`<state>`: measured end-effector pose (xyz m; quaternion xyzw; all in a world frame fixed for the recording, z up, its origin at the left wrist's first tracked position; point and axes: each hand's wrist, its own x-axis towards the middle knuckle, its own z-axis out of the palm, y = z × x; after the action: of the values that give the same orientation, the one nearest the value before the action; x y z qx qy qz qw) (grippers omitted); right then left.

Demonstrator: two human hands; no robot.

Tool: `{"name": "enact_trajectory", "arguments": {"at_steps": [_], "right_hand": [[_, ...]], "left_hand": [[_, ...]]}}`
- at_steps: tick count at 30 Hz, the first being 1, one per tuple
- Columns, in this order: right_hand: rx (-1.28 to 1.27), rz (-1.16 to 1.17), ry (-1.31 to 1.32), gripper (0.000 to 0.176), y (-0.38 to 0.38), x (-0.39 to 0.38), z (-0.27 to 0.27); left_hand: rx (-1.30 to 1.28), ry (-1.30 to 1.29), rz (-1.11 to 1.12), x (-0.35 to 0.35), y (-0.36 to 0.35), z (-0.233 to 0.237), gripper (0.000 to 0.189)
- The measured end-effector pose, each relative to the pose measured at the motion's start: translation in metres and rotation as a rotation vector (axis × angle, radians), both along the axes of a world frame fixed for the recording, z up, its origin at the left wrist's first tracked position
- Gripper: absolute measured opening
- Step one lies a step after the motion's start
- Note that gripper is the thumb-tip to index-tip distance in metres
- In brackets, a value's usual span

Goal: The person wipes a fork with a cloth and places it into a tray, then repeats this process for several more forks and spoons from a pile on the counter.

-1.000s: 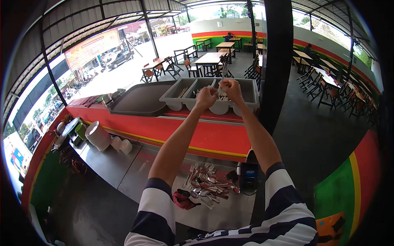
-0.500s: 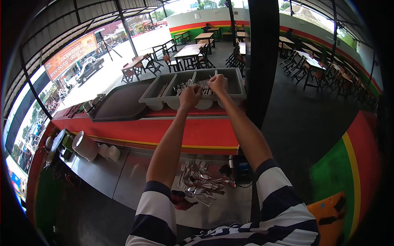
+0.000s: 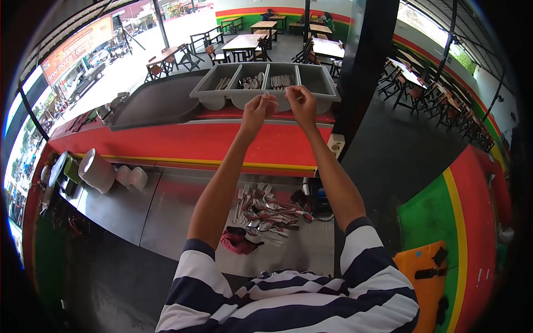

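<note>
A grey cutlery tray (image 3: 266, 101) with side-by-side compartments rests on the red ledge. Spoons (image 3: 252, 81) lie in one middle compartment and forks (image 3: 282, 81) in the one to its right; thin utensils (image 3: 223, 83) are in the leftmost. In front of the tray's near wall is my left hand (image 3: 257, 115), fingers loosely bent and apart, nothing visible in them. My right hand (image 3: 302, 106) is at the tray's near edge below the forks, its fingers curled with a gap to the thumb, also holding nothing I can see. Below, a pile of loose spoons and forks (image 3: 269, 213) covers part of the metal counter.
Dark serving trays (image 3: 158, 100) are stacked left of the cutlery tray. A maroon cloth (image 3: 240, 242) lies by the loose cutlery. White bowls (image 3: 132, 176) and a white container (image 3: 97, 172) stand on the counter's left. A black pillar (image 3: 367, 66) rises at the right.
Both hands have drawn back from over the compartments toward me, uncovering the spoons and forks. The camera view has tilted down and shifted slightly.
</note>
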<state>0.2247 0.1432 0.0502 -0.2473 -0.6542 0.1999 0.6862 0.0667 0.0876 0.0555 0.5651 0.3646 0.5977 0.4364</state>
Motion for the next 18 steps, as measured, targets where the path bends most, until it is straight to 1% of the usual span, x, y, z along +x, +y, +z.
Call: {"name": "enact_trajectory", "arguments": {"at_steps": [1,3,4,5,6,7,8,9,10,12,13,14,15,16,17,18], "right_hand": [[0.013,0.057,0.072,0.017,-0.026,-0.005,-0.022],[-0.220,0.125,0.034,0.017,-0.089,-0.012,-0.090],[-0.295,0.135,0.044,0.019,-0.120,-0.020,-0.135],[-0.374,0.185,-0.012,0.020,-0.153,-0.024,-0.180],[-0.638,0.259,-0.155,0.021,-0.191,-0.023,-0.224],[-0.717,0.302,-0.225,0.022,-0.225,-0.025,-0.257],[-0.840,0.349,-0.290,0.024,-0.260,-0.024,-0.292],[-0.961,0.395,-0.354,0.028,-0.288,-0.023,-0.315],[-0.990,0.454,-0.346,0.032,-0.308,-0.024,-0.325],[-1.053,0.567,-0.319,0.041,-0.347,-0.026,-0.339],[-1.077,0.573,-0.429,0.056,-0.350,-0.028,-0.336],[-1.040,0.566,-0.493,0.059,-0.353,-0.032,-0.334],[-0.996,0.561,-0.561,0.062,-0.354,-0.038,-0.318],[-0.945,0.559,-0.634,0.065,-0.352,-0.045,-0.310],[-0.770,0.552,-0.685,0.072,-0.351,-0.055,-0.318],[-0.711,0.488,-0.774,0.073,-0.356,-0.066,-0.324]], "left_hand": [[-0.037,0.121,0.046,-0.004,-0.024,-0.022,0.039],[0.083,0.353,0.128,-0.028,-0.061,-0.117,0.035],[-0.061,0.480,0.219,-0.039,-0.099,-0.150,0.036],[-0.080,0.726,0.400,-0.061,-0.118,-0.233,0.040],[-0.295,0.913,0.544,-0.065,-0.165,-0.267,0.049],[-0.520,0.968,0.531,-0.074,-0.201,-0.310,0.053],[-0.686,1.016,0.421,-0.087,-0.237,-0.358,0.055],[-0.847,1.059,0.305,-0.096,-0.267,-0.388,0.057],[-0.730,1.038,0.252,-0.099,-0.292,-0.392,0.057],[-0.504,0.980,0.134,-0.105,-0.339,-0.378,0.057],[-0.620,0.752,0.088,-0.107,-0.348,-0.368,0.055],[-0.730,0.522,0.049,-0.108,-0.347,-0.358,0.054],[-0.832,0.287,0.020,-0.109,-0.342,-0.351,0.053],[-0.865,0.188,0.011,-0.113,-0.336,-0.350,0.051],[-0.896,0.089,0.005,-0.117,-0.329,-0.349,0.049],[-0.924,-0.010,0.002,-0.121,-0.320,-0.350,0.047]]}}
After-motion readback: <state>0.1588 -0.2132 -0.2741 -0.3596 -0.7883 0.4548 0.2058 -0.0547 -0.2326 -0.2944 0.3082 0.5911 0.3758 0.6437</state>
